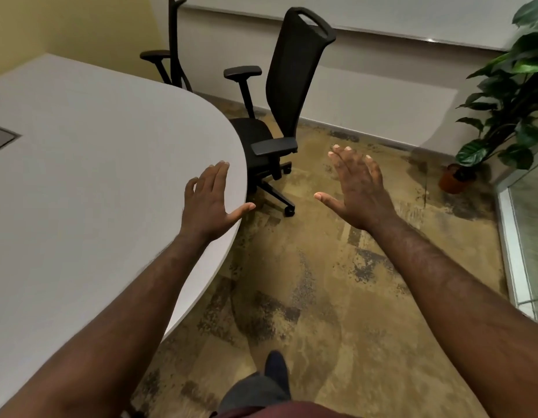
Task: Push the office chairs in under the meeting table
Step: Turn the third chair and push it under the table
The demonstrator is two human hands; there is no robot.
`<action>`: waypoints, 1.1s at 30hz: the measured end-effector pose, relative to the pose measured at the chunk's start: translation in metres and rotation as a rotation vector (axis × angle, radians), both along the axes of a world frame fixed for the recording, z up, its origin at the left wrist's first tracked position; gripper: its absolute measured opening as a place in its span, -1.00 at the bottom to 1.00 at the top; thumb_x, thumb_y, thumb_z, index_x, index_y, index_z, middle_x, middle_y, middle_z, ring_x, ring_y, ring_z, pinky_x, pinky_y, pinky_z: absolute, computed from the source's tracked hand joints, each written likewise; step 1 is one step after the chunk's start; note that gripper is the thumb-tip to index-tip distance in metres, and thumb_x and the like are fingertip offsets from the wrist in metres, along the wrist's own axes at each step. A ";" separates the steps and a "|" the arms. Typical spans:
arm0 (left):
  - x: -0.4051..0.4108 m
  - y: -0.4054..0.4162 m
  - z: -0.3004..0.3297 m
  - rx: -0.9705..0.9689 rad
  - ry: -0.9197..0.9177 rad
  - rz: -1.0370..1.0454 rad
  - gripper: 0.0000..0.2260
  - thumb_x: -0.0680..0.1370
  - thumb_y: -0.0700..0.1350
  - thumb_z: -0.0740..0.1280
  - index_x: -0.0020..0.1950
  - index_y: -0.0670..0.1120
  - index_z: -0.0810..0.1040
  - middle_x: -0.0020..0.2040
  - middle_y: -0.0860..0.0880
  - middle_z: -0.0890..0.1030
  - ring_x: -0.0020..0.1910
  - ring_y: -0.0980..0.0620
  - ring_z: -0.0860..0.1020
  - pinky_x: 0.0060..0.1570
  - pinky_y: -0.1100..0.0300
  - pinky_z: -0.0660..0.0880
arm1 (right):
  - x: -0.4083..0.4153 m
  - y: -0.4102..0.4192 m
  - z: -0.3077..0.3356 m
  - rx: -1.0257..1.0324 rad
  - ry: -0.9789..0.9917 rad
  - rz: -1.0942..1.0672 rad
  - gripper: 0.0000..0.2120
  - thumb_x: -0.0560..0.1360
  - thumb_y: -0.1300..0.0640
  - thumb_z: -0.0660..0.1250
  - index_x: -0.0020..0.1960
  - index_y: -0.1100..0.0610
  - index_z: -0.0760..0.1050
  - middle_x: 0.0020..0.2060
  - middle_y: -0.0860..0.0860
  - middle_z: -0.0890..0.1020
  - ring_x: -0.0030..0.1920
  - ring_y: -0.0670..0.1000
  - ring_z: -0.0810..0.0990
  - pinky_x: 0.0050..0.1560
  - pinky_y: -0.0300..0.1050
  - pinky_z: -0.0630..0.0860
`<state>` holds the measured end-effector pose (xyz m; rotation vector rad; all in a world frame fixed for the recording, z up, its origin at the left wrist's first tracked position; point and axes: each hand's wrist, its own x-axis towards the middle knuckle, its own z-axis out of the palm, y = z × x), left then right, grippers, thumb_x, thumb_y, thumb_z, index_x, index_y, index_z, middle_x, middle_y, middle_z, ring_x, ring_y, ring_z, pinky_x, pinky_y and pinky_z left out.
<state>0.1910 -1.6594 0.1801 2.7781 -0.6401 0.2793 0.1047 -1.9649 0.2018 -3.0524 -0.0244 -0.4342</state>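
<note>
A black mesh-backed office chair (pixel 291 76) stands at the rounded end of the pale grey meeting table (pixel 80 164), its seat partly tucked under the edge and its back tilted away. A second black chair (pixel 171 55) shows behind the table's far edge, mostly hidden. My left hand (pixel 209 200) hovers open over the table's rim, fingers spread. My right hand (pixel 358 188) is open over the floor, just right of the near chair and apart from it. Neither hand touches a chair.
A potted plant (pixel 502 110) in a terracotta pot stands in the far right corner. A glass panel (pixel 526 236) runs along the right side. Mottled tan carpet (pixel 337 282) lies between me and the chair. My dark shoe (pixel 275 368) is at the bottom.
</note>
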 end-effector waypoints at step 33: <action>0.238 -0.348 -0.003 -0.010 0.013 0.398 -0.12 0.43 0.52 -0.01 0.58 -0.03 0.14 0.57 -0.05 0.23 0.54 -0.07 0.18 0.48 -0.14 0.14 | 0.360 -0.359 0.007 0.016 0.034 0.375 -0.24 0.56 -0.33 0.01 0.59 0.11 -0.01 0.59 0.06 0.03 0.57 0.05 -0.07 0.50 0.13 -0.20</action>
